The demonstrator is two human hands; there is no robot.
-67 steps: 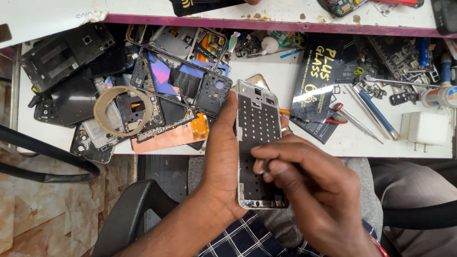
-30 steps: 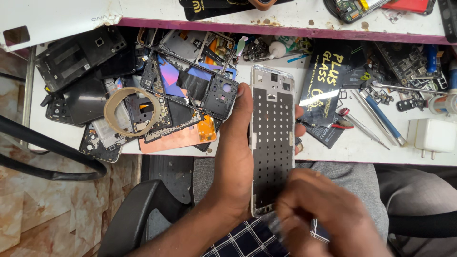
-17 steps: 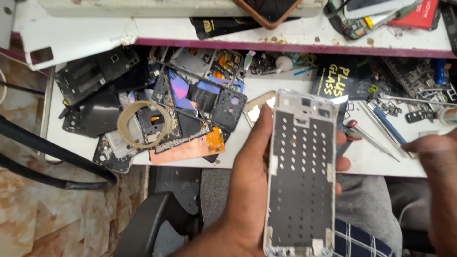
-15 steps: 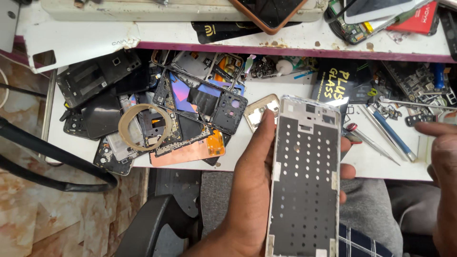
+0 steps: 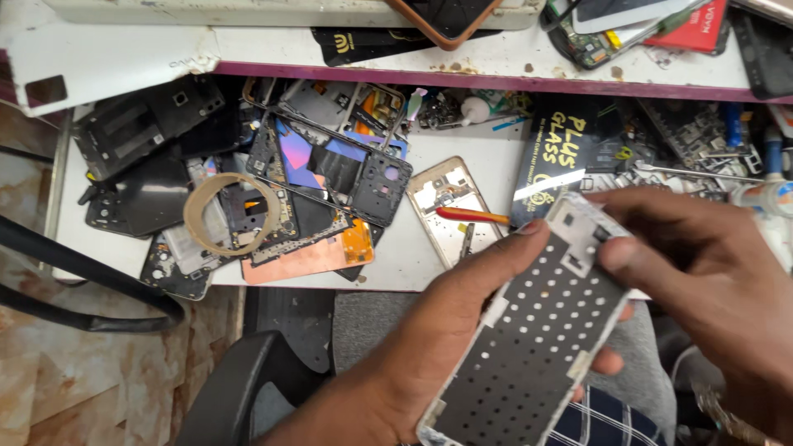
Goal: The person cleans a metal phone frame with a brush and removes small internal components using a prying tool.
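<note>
The white desk (image 5: pixel 413 256) is crowded with phone parts. Well to the left of the fingers (image 5: pixel 529 239) lies a heap of dark back covers and frames (image 5: pixel 149 157), with a tan tape ring (image 5: pixel 231 213) on top and an orange-copper panel (image 5: pixel 314 256) at its near edge. Just left of the fingers a pale phone frame (image 5: pixel 450 202) lies flat, a red-handled screwdriver (image 5: pixel 471 216) across it. Beyond the fingers sits a black packet with yellow lettering (image 5: pixel 557 157). To the right are metal tools (image 5: pixel 702 172). A raised shelf (image 5: pixel 496 62) with a purple edge runs along the far side, carrying more phones.
</note>
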